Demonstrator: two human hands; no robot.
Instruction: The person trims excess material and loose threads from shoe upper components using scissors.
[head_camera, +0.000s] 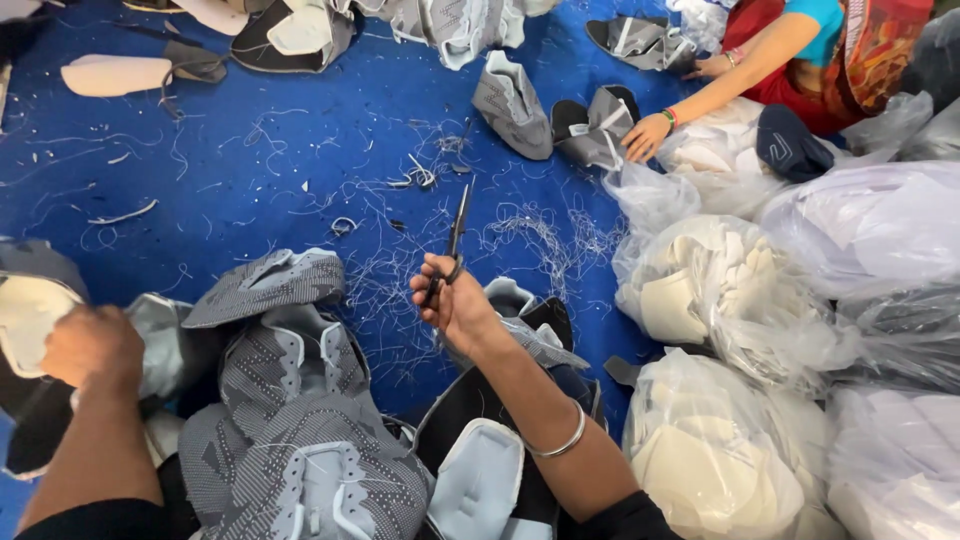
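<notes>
My right hand (455, 305) grips a pair of dark scissors (455, 235), blades closed and pointing away over the blue floor. My left hand (92, 345) is closed on a grey knitted shoe upper (165, 340) at the left edge, over a dark piece with pale lining (25, 310). Between my arms lies a pile of grey patterned shoe uppers (295, 420) with white trim. A silver bangle (560, 440) circles my right wrist.
Loose thread scraps (540, 240) litter the blue floor (260, 150). Clear plastic bags of pale shoe parts (720, 290) fill the right side. Another person's hand (648, 135) rests on a grey upper (598, 125) at the far right. More uppers (300, 30) lie along the far edge.
</notes>
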